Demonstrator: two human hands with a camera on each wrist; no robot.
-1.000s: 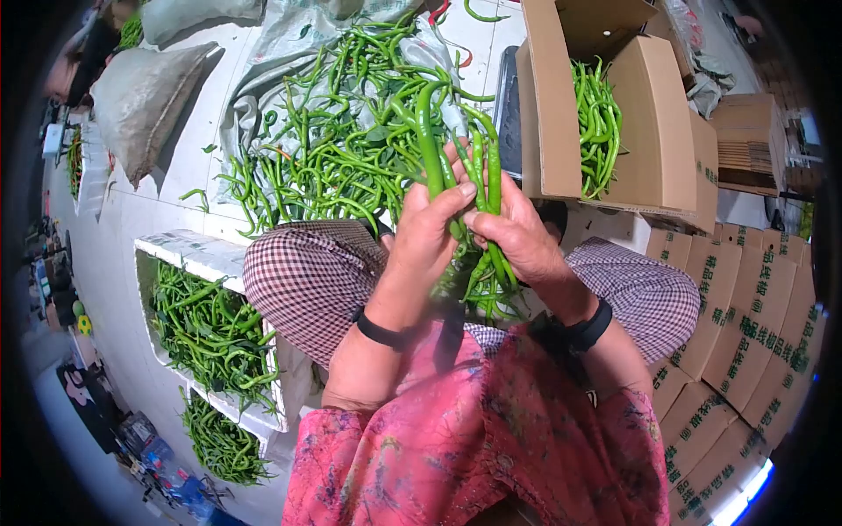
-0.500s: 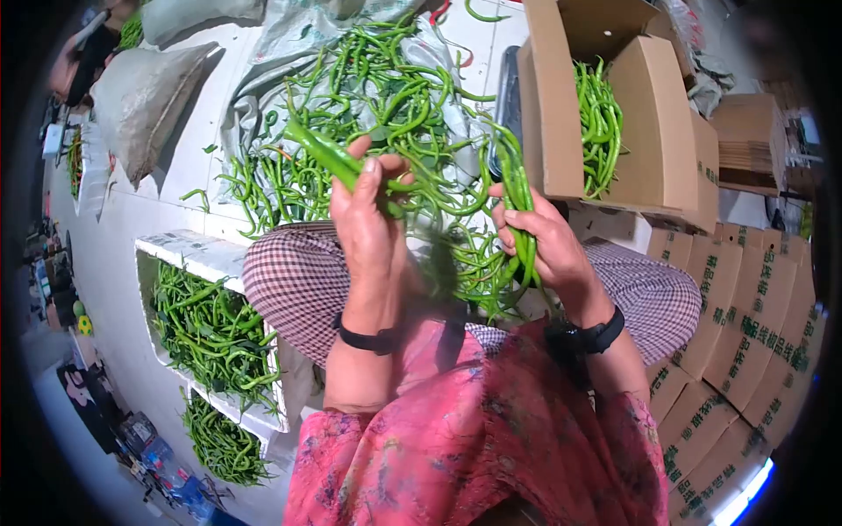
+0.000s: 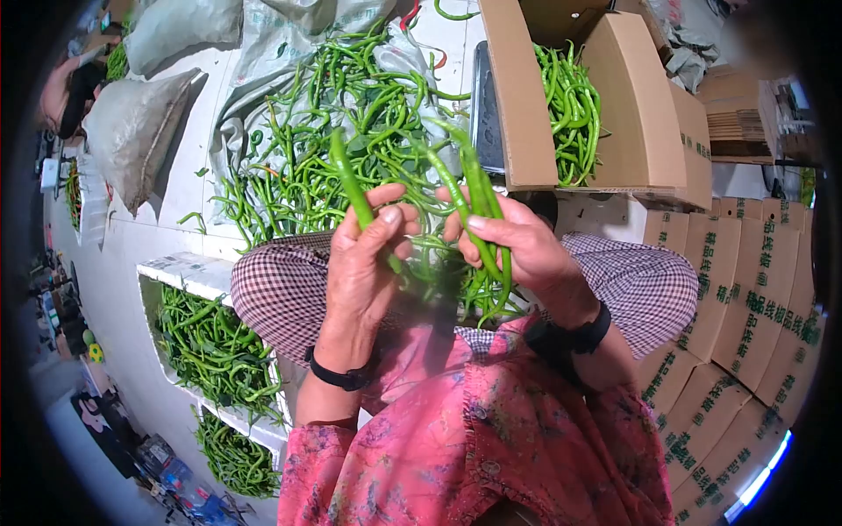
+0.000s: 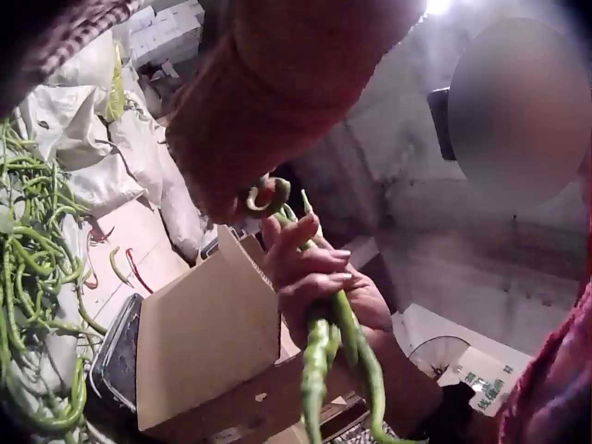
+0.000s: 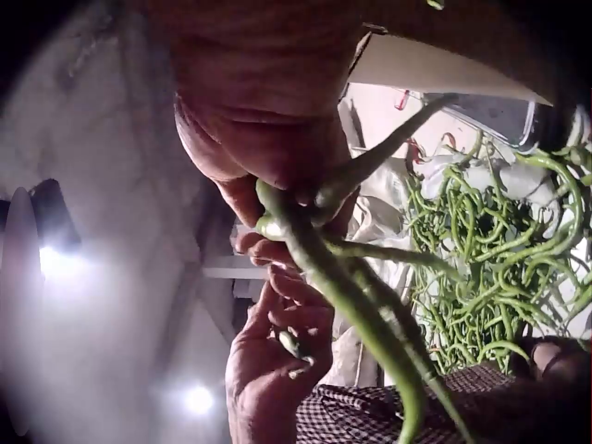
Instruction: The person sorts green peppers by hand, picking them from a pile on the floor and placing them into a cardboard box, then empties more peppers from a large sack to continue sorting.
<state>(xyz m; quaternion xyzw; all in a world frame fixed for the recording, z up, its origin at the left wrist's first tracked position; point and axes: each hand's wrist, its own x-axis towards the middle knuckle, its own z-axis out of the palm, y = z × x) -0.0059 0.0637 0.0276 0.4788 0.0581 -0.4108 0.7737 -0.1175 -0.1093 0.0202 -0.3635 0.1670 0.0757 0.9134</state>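
In the head view my left hand [image 3: 361,267] pinches a long green chili pepper [image 3: 351,180] between thumb and fingers, its tip pointing up and away. My right hand [image 3: 522,250] grips a small bunch of green chili peppers [image 3: 478,188], with the thumb across them. The two hands are close together, side by side above the lap. Seen from the left wrist, the right hand's fingers [image 4: 314,264] curl round the bunch, whose lower ends hang below. From the right wrist, a stem end [image 5: 294,347] shows in the left hand's fingers.
Beyond the hands, a large heap of chili peppers [image 3: 316,149] spreads over a plastic sack. An open cardboard box [image 3: 631,96] at right holds more, beside a dark tray [image 3: 488,105]. White foam boxes [image 3: 184,267] of peppers stand at left; printed cartons [image 3: 728,307] are stacked at right.
The hands were together at the peppers, then parted, the left taking a pepper to the left. Now they are nearer each other again, each still holding peppers. The head view has shifted slightly.
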